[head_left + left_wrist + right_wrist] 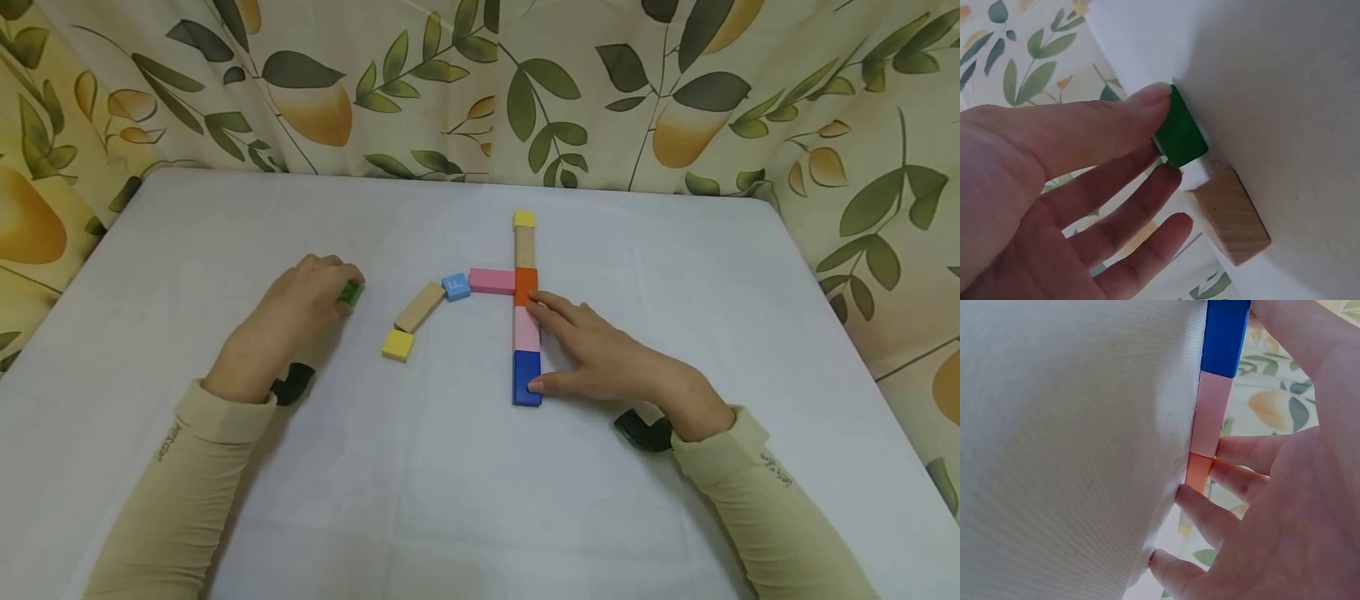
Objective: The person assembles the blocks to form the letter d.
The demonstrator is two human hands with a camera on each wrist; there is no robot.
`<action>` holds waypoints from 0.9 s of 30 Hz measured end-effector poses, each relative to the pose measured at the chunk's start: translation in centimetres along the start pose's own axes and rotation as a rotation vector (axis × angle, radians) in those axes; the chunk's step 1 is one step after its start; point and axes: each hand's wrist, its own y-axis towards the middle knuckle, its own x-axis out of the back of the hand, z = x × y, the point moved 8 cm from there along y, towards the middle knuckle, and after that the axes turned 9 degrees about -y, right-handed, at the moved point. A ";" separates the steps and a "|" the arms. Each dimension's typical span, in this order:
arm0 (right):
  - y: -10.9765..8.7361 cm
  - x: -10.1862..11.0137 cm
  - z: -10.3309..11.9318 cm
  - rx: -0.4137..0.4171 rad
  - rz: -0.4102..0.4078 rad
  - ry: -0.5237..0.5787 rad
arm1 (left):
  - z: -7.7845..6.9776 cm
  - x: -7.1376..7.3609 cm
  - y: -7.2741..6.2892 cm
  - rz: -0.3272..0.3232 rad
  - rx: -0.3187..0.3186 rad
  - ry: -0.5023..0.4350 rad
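My left hand (300,304) pinches a small green block (350,292) between thumb and fingers, left of the curved row. The left wrist view shows the thumb along this green block (1182,131) and a plain wooden block (1232,219) just beyond it. My right hand (600,350) rests against a straight column of blocks. Its index fingertip touches near the orange block (525,279) and pink block (527,329), while the thumb lies on the dark blue block (527,371). In the right wrist view its extended fingers line the column's side.
Atop the column are a tan block (525,247) and a yellow block (524,219). A row curves left from it: dark pink block (492,281), light blue block (456,287), tan block (420,307), yellow block (397,344). Patterned curtain (450,83) borders the white table (450,500).
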 end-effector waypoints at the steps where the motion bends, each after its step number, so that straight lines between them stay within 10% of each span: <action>1: 0.0 0.0 0.0 0.000 -0.001 0.000 | -0.1 -0.1 0.0 0.012 0.001 -0.002; 27: -0.1 0.1 0.2 0.013 -0.010 -0.002 | -3.5 -2.5 -0.2 0.126 -0.130 0.013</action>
